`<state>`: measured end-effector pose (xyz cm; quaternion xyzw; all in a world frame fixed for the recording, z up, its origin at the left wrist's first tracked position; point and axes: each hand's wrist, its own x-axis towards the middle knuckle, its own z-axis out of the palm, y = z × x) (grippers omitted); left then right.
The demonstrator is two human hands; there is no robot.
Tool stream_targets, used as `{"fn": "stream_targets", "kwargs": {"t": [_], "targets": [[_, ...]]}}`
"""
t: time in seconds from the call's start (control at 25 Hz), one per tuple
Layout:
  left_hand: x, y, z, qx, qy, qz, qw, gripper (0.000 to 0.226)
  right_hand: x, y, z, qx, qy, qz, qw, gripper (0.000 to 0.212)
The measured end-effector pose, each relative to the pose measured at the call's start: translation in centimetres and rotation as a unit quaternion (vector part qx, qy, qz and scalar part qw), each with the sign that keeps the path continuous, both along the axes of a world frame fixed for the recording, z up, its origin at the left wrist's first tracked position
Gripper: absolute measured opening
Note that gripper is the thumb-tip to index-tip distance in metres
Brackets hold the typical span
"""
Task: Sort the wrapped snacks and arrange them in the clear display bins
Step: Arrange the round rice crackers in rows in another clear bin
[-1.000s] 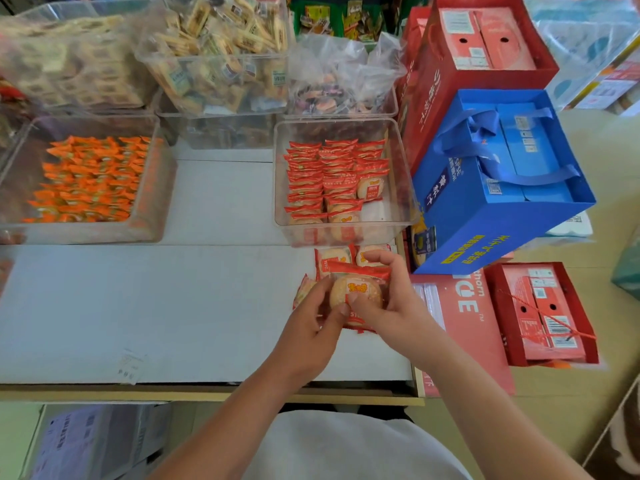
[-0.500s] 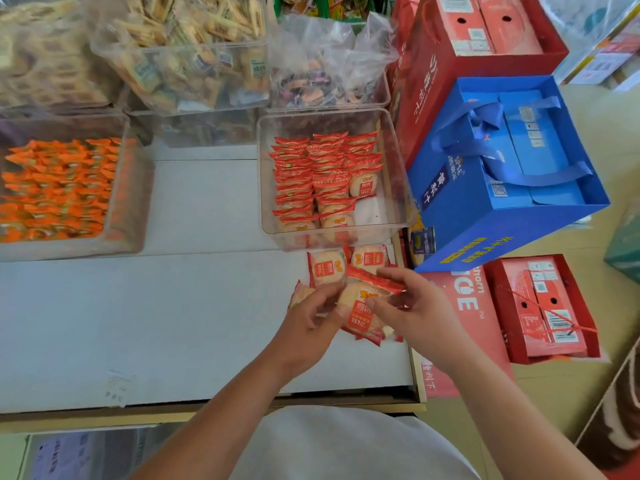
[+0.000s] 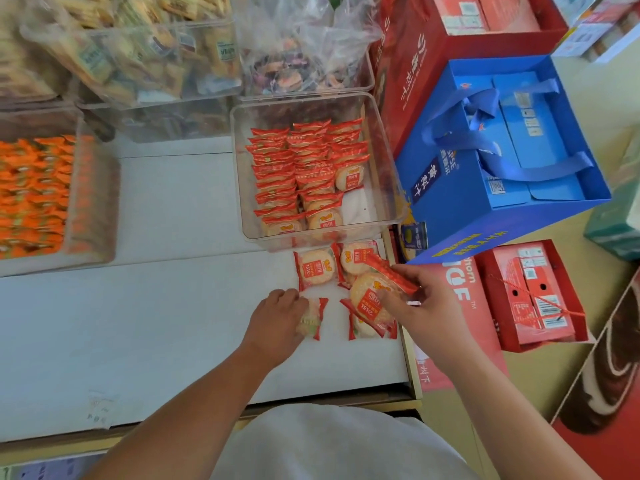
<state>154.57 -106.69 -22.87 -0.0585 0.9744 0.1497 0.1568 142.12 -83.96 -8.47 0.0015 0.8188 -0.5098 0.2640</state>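
Red packs (image 3: 372, 301) now rest in your right hand (image 3: 427, 306) alone, fingers clamped on them. Your left hand (image 3: 277, 317) curls its fingers on a loose pack (image 3: 314, 318) mid-frame, so your stack for the bin (image 3: 263, 242) grows.

One camera, up on my head, and it looked forward and steeply down over the white bench (image 3: 156, 323). It was close in. My forearms (image 3: 207, 393) ran up from the bottom edge, and my left fingers (image 3: 294, 301) and right fingers (image 3: 389, 301) landed near mid-frame. The lens was wide and bent the edges. The clear bin (image 3: 388, 168) was dead ahead, the blue box (image 3: 450, 209) off right, and the floor (image 3: 540, 386) showed past the bench's right edge.
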Motion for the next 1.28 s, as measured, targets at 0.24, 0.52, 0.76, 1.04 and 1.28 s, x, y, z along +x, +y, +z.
{"fn": "stream_targets", "kwargs": {"t": [0.24, 0.52, 0.76, 1.04, 1.28], "targets": [[1.1, -0.3, 5.0, 0.239, -0.004, 0.292, 0.926, 0.018, -0.1, -0.5, 0.3, 0.006, 0.005, 0.013, 1.000, 0.037], [1.8, 1.2, 14.5, 0.552, 0.050, 0.419, 0.719, 0.022, 0.1, -1.7, 2.2, -0.012, 0.016, 0.070, 0.997, 0.037], [0.8, 2.6, 16.7, 0.557, 0.137, 0.445, 0.688, 0.017, 0.2, -3.0, 4.4, -0.052, 0.029, 0.170, 0.984, 0.025], [-2.3, 3.4, 17.3, 0.431, 0.213, 0.350, 0.804, 0.014, -1.5, -5.3, 6.9, -0.014, 0.022, 0.232, 0.972, 0.045], [-5.8, 1.6, 17.6, 0.576, 0.104, 0.305, 0.751, 0.052, -5.3, -7.4, 7.1, 0.023, 0.108, 0.181, 0.977, 0.033]]}}
